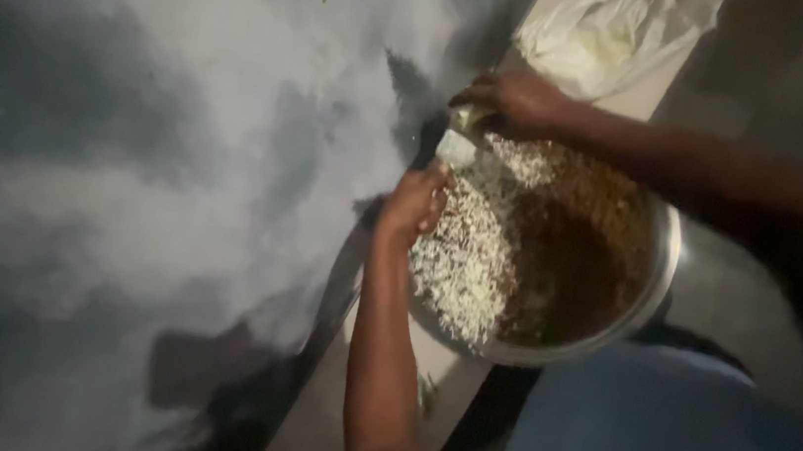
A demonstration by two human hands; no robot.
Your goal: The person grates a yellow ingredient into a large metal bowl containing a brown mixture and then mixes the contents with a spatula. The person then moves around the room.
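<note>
Fingers of both hands clench a grater — long axis tilted over the bowl.

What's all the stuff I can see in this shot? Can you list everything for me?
metal bowl: one, silvery, right of centre, on a pale counter strip
white shreds: one heap, white, left half of the bowl
brown food: one mass, dark brown, right half of the bowl
grater: one, pale and blurred, at the bowl's upper rim between the hands
plastic bag: one, whitish, crumpled, top of the picture
grey surface: one, mottled grey, all the left side
blue cloth: one, blue, bottom right
left hand: one, at the bowl's left rim, fingers closed, touching the grater
right hand: one, above the bowl, gripping a small pale piece
</note>
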